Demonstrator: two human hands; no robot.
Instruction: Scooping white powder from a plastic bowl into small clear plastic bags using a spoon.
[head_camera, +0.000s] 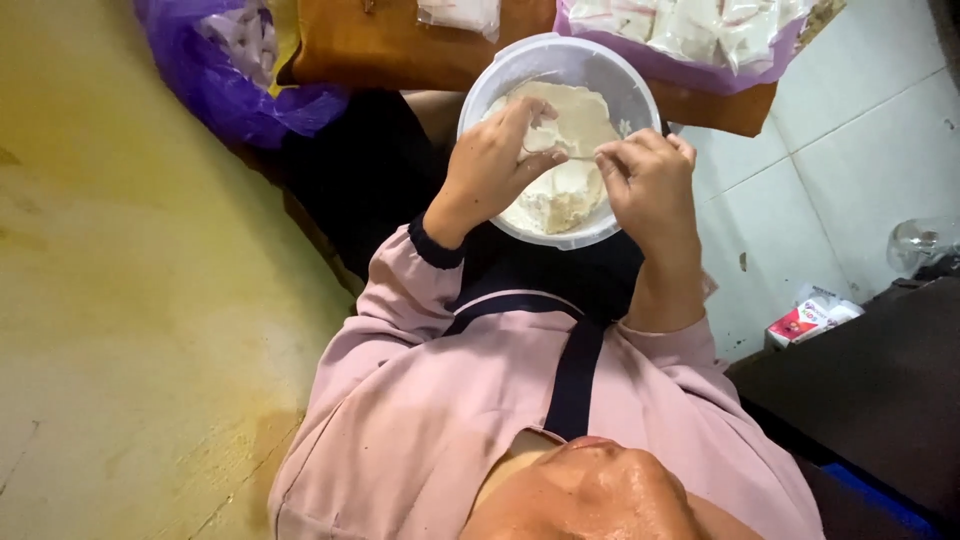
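A white plastic bowl (480, 95) rests on my lap, filled with a pale, creamy stack of thin dough sheets (565, 190). My left hand (490, 165) reaches into the bowl from the left, its fingertips pinching the top sheet. My right hand (650, 180) is over the bowl's right rim, fingers closed on a thin stick-like tool (580, 157) that points toward the left hand. The two hands almost meet above the middle of the bowl. What lies under the top sheets is hidden.
A brown wooden board (380, 45) lies beyond the bowl. It carries a purple bag (215, 70) on the left and a purple-lined pile of white packets (690, 30) on the right. A small red-and-white carton (810, 318), a clear glass (915, 243) and dark furniture (860, 390) are at right on white tiles.
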